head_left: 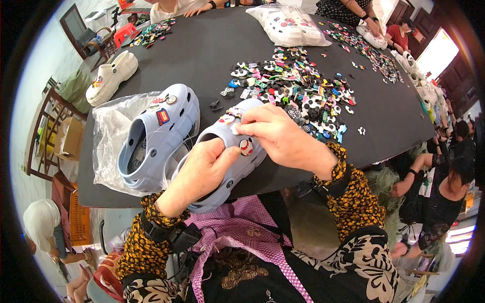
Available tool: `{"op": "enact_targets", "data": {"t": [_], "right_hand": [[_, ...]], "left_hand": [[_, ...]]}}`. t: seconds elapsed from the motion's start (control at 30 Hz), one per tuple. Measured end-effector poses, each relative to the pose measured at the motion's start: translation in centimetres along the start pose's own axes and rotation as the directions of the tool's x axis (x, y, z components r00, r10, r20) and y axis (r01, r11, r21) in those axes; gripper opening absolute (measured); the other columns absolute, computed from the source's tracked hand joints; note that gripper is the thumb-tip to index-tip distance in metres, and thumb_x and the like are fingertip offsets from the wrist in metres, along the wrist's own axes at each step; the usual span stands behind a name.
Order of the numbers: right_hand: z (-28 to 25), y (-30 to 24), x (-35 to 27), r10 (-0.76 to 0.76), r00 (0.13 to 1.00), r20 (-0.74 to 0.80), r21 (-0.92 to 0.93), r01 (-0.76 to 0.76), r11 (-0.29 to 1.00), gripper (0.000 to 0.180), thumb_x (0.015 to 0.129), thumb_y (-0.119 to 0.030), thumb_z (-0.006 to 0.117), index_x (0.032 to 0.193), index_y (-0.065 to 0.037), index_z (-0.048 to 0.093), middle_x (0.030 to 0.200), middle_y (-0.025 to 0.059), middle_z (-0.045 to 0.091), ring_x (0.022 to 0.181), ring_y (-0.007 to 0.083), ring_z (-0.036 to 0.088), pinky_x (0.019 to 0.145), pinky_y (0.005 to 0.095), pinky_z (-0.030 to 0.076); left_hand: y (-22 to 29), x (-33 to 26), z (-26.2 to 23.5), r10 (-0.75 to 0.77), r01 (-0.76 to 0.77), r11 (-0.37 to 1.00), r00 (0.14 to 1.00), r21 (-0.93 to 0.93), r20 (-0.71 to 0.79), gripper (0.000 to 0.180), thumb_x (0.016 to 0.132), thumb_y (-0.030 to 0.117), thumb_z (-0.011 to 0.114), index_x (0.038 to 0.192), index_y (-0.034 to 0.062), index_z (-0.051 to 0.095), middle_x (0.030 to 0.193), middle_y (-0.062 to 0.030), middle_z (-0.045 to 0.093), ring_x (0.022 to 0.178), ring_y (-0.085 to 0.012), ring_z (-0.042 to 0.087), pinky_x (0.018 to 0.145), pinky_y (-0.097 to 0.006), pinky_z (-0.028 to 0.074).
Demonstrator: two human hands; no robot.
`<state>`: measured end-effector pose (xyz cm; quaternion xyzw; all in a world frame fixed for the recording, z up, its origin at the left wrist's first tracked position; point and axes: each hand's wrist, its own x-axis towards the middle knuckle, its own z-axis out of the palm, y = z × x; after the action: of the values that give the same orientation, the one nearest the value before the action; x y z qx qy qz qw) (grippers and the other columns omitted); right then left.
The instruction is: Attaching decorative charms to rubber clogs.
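Mid-frame, your left hand (198, 170) clamps the blue shoe (243, 170), fingers inside its opening, thumb outside beside a round charm (246, 147); your right hand (283, 136), fingertips nearly closed, pinches a white charm (235, 130) on top.

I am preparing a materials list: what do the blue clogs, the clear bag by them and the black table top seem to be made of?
Blue clogs: probably moulded foam or rubber, matt, judging by thick one-piece walls with holes.
Clear bag: thin, shiny plastic film, shown by see-through wrinkles and highlights.
Table top: perhaps a cloth or mat, from its even, dull black; uncertain.
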<state>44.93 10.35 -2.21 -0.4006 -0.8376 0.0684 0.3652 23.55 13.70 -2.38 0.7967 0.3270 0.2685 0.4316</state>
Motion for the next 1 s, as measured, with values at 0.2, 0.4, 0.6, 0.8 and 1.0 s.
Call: {"op": "enact_targets", "data": {"t": [0.2,0.4,0.6,0.8,1.0], "right_hand": [[0.0,1.0,-0.3,-0.003,1.000,0.031,0.100,0.000,0.995,0.046,0.073,0.014,0.048,0.111,-0.004,0.067,0.111,0.0115,0.060,0.107,0.0298,0.055,0.096,0.0383,0.040],[0.1,0.7,-0.4,-0.004,0.998,0.069,0.051,0.000,0.999,0.042,0.074,0.012,0.049,0.109,-0.004,0.068,0.110,0.0111,0.060,0.108,0.0296,0.054,0.097,0.0393,0.038],[-0.2,0.0,0.2,0.009,0.996,0.088,-0.028,-0.007,1.000,0.035,0.078,0.009,0.053,0.108,-0.004,0.068,0.110,0.0105,0.060,0.108,0.0291,0.055,0.097,0.0394,0.039],[-0.3,1.0,0.6,0.058,0.998,-0.024,0.168,-0.053,0.984,0.024,0.081,0.004,0.062,0.103,-0.002,0.069,0.105,0.0101,0.064,0.101,0.0255,0.060,0.089,0.0362,0.046],[0.0,0.4,1.1,0.145,0.986,-0.085,0.148,-0.132,0.980,0.014,0.081,0.001,0.066,0.094,-0.001,0.069,0.095,0.0100,0.068,0.094,0.0233,0.063,0.085,0.0339,0.049]], "left_hand": [[0.9,-0.2,-0.2,-0.018,0.018,1.000,1.000,0.016,0.008,0.036,0.090,0.022,0.061,0.069,-0.0066,0.054,0.056,-0.0171,0.049,0.051,-0.0186,0.046,0.050,-0.038,0.039],[0.3,-0.1,0.4,0.032,-0.032,0.999,0.999,0.022,-0.001,0.036,0.088,0.021,0.063,0.066,-0.0056,0.051,0.056,-0.0187,0.049,0.049,-0.0221,0.045,0.049,-0.040,0.037],[0.7,0.0,0.0,0.012,-0.012,0.999,1.000,0.042,0.002,0.036,0.089,0.022,0.063,0.068,-0.0060,0.054,0.056,-0.0180,0.051,0.050,-0.0212,0.048,0.049,-0.040,0.038],[0.3,0.2,-0.2,-0.042,0.048,0.983,0.998,-0.179,0.038,0.033,0.091,0.023,0.060,0.080,-0.0085,0.060,0.062,-0.0115,0.057,0.059,-0.0139,0.050,0.056,-0.035,0.042],[0.2,0.1,-0.6,-0.072,0.083,0.991,0.992,-0.105,0.104,0.032,0.093,0.023,0.056,0.088,-0.0087,0.062,0.066,-0.0094,0.058,0.063,-0.0137,0.052,0.060,-0.033,0.044]]}}
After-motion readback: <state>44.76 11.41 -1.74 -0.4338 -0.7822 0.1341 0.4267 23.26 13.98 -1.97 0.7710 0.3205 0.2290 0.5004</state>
